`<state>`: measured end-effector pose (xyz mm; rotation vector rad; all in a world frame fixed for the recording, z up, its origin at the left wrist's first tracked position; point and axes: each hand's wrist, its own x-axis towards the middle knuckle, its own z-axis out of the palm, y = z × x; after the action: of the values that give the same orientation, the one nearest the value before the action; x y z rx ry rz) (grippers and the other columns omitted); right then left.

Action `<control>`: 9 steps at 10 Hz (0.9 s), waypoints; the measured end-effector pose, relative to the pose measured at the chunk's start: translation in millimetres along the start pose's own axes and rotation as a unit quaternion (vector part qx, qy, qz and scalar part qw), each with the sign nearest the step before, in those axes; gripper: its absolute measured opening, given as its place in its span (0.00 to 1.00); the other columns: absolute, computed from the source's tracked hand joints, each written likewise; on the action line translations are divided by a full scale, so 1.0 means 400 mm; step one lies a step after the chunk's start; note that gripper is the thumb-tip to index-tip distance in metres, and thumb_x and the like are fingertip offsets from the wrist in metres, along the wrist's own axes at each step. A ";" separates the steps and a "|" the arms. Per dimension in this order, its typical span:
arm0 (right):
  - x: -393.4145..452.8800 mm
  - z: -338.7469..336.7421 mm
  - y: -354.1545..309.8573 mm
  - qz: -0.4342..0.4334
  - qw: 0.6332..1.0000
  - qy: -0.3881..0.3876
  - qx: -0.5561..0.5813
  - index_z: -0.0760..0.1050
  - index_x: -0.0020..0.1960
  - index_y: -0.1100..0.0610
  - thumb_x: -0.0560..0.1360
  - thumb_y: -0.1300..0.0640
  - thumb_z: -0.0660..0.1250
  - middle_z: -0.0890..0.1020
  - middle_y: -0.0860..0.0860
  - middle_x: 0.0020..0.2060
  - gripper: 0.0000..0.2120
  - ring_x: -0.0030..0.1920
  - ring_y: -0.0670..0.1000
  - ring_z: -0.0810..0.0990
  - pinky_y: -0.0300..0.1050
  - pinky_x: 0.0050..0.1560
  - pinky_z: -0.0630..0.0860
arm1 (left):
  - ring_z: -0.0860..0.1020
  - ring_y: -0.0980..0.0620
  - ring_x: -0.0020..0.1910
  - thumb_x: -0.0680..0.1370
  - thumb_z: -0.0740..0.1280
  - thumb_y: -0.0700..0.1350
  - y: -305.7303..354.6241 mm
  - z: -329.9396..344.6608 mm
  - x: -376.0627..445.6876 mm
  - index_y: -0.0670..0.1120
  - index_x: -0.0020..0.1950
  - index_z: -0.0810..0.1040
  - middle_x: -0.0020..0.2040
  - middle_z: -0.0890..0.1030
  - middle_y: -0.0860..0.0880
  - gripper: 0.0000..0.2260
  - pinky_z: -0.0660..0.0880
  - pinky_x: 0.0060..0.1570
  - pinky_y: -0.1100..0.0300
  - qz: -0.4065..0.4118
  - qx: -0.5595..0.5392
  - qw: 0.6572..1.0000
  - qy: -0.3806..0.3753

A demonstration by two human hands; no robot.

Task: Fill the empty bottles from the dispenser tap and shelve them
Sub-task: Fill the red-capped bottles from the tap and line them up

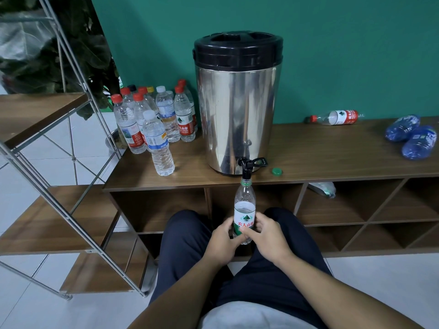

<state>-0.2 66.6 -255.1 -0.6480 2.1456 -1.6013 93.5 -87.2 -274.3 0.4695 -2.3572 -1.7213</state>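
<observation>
1. Bottle (244,205), clear plastic with a green-and-white label, stands upright with its long axis vertical and its uncapped mouth pointing straight up at the black tap (247,165); the neck meets the spout just in front of the counter edge.
2. The left hand (222,243) curls its fingers around the lower left side of the bottle, and the right hand (268,236) wraps the lower right side with the thumb across the label, so both hands hold it near its base.
3. The tap projects from the foot of the steel dispenser (237,115), which stands on the wooden counter (332,150) under a black lid (238,49).
4. A green cap (277,171) lies on the counter just right of the tap.
5. A cluster of upright bottles (154,115), most with red caps and some with white ones, stands at the left end of the counter, one white-capped bottle nearest the front.
6. A red-capped bottle (337,117) lies on its side against the green wall, its cap pointing left.
7. Two crumpled blue bottles (411,136) lie at the far right of the counter.
8. A crushed clear bottle (323,188) lies in an open cubby below the counter.
9. A metal-framed rack with wooden shelves (47,110) stands at the left.
</observation>
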 end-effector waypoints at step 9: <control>0.006 -0.002 0.011 -0.004 1.000 0.004 -0.021 0.83 0.65 0.49 0.78 0.59 0.80 0.90 0.44 0.53 0.17 0.53 0.46 0.90 0.54 0.53 0.88 | 0.86 0.55 0.62 0.81 0.78 0.51 -0.005 0.001 0.003 0.60 0.70 0.82 0.62 0.88 0.59 0.19 0.82 0.68 0.44 -0.002 0.012 1.000 0.000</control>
<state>-3.3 66.9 -259.3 -0.6643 2.1906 -1.5692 92.4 -87.6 -276.3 0.4787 -2.3815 -1.6977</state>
